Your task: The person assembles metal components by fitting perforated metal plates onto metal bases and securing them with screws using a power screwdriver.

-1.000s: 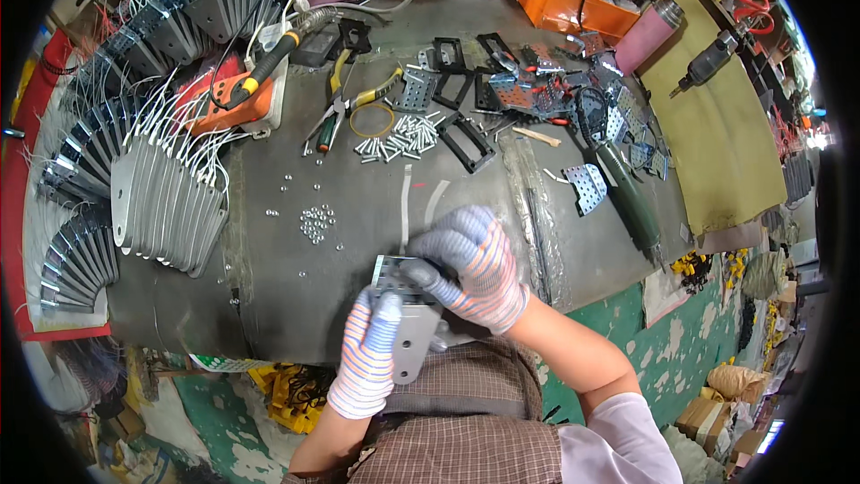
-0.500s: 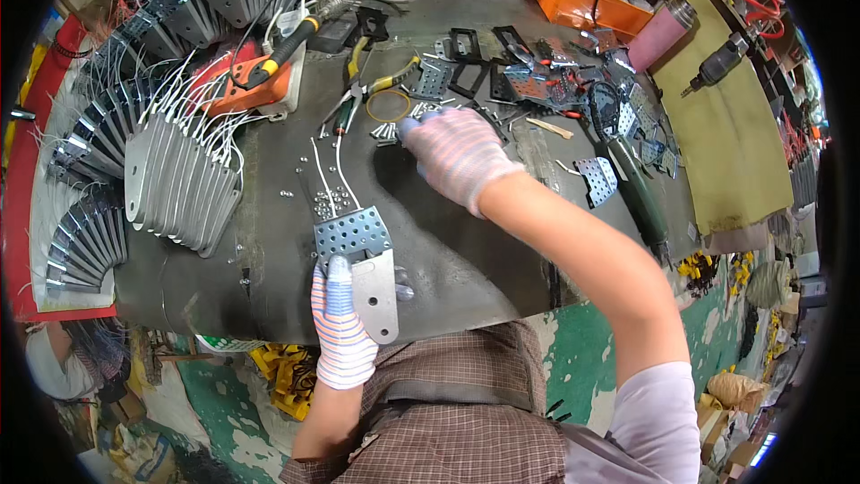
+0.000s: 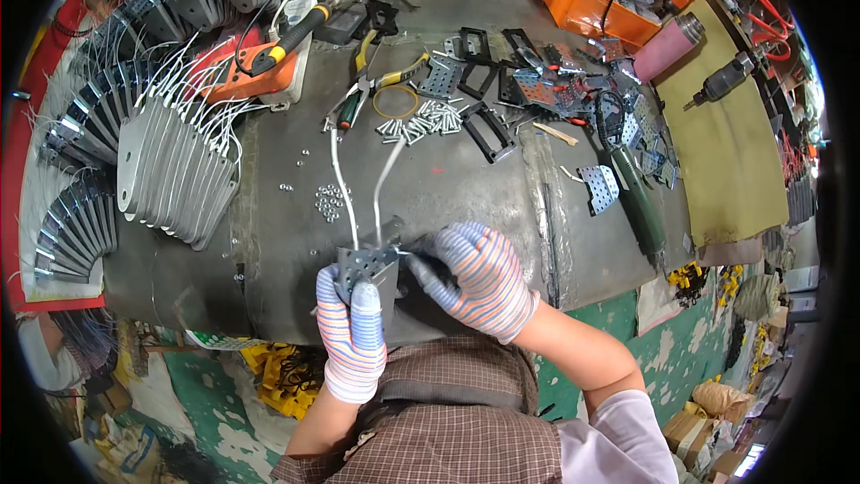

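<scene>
My left hand, in a striped glove, grips a bracket of perforated metal near the bench's front edge. Two white wires run from its top across the bench. At the bracket's right side my gloved right hand pinches a small screw, its tip against or close to the metal. The thumb and fingertips are partly in shadow. Beyond the hands lie a pile of screws and a scatter of small nuts.
A stack of grey plates with white wires stands at left. Pliers, a rubber band and black frames lie farther back. A dark green tool rests at right beside a perforated plate. A pink bottle is behind.
My right hand has come back from the screw pile to the bracket with a screw. My left hand has turned the bracket, so its plain grey plate is mostly out of sight.
</scene>
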### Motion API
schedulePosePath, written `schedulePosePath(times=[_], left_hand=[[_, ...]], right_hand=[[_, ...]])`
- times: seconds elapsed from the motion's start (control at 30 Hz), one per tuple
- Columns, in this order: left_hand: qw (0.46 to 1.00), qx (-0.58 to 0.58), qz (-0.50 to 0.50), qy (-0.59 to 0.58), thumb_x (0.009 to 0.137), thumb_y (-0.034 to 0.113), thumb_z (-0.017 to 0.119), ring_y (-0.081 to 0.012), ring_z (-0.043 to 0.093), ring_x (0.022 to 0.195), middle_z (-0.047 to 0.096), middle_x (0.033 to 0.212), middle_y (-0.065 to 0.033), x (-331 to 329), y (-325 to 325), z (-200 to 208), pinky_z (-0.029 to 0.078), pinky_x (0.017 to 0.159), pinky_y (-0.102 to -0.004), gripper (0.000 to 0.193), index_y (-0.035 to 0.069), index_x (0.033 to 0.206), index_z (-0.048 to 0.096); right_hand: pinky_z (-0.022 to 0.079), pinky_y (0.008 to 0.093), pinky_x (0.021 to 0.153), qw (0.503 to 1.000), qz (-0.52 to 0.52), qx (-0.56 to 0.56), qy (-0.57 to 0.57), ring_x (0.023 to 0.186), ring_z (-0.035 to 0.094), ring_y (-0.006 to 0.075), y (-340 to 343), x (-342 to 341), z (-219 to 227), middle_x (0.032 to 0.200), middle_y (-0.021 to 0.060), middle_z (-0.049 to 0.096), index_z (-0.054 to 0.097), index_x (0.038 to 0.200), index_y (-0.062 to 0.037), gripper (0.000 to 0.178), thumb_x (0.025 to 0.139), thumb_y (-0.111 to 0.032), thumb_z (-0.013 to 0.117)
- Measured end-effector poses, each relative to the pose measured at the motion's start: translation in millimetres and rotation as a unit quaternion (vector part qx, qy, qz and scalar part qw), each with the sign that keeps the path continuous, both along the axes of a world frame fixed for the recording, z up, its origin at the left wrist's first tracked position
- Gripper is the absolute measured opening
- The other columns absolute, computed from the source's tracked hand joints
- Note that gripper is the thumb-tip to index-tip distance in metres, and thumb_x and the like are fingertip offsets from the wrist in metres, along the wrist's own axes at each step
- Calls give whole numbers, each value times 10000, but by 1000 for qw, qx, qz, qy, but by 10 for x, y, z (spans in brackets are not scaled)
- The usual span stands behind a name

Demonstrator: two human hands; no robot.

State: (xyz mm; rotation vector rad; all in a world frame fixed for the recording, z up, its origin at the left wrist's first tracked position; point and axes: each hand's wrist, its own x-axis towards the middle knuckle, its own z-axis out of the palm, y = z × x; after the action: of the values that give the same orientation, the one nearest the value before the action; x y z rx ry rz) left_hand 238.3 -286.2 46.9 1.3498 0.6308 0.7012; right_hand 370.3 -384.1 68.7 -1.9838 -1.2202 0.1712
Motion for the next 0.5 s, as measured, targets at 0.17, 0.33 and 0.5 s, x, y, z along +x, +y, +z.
schedulePosePath(times=[0.17,0.33,0.5], left_hand=[[1000,10,-8,17,936,276,542,-129,572,819,641,917,-87,-48,-13,-70,469,749,-299,289,15,1060,532],[945,-313,-15,-96,922,348,535,-274,659,756,641,947,-142,-75,160,-138,584,593,-395,378,47,1150,530],[909,-393,-35,-130,919,335,541,-280,660,760,637,986,-145,-61,243,-266,590,587,-414,374,51,1162,536]], right_hand=[[476,449,648,975,51,-144,160,726,603,380,97,72,45,745,192,617,621,853,-44,339,903,-373,553],[468,455,715,990,34,-137,-18,785,593,372,305,363,29,784,167,609,621,855,-69,347,908,-400,529],[481,394,742,911,52,-187,-363,877,610,268,699,940,-98,847,83,623,610,923,-99,147,783,-146,602]])
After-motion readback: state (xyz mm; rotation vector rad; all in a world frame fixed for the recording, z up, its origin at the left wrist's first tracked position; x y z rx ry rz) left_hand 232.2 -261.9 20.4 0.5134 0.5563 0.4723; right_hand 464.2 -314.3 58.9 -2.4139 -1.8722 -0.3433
